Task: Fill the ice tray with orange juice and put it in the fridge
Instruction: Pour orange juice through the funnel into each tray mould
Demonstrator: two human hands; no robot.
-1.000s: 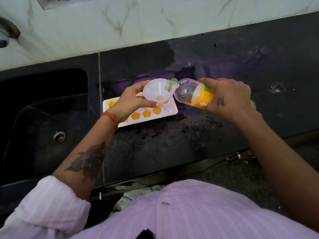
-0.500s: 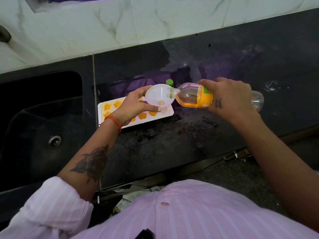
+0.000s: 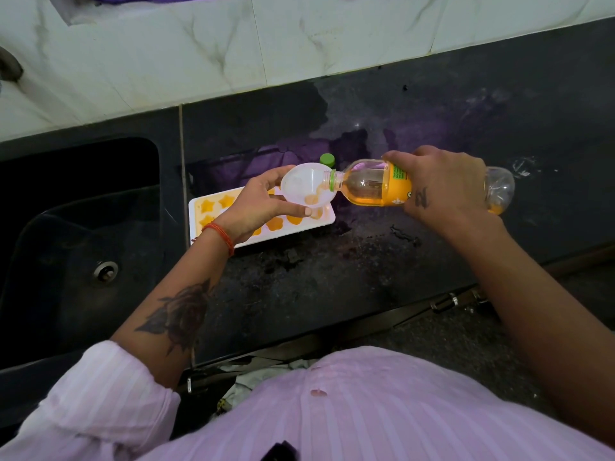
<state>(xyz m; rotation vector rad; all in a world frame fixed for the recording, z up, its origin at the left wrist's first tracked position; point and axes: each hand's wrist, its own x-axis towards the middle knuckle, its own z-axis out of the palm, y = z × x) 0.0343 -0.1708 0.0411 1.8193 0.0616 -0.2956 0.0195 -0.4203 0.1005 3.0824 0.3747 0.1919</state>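
The bottle [image 3: 382,187] has tipped flatter; the right hand [image 3: 442,184] wraps it, the left hand [image 3: 256,204] pinches the funnel [image 3: 304,188]. The brimming tray [image 3: 233,241] will likely slosh: lift level by both ends.

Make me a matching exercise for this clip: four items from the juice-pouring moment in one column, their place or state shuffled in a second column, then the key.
1. funnel
2. bottle
3. green cap
4. ice tray

A. lies on the dark counter, cavities holding orange juice
B. tipped sideways in the right hand
C. rests on the counter behind the funnel
D. held by the left hand above the tray

Pairs: 1-D, 2-B, 3-C, 4-A
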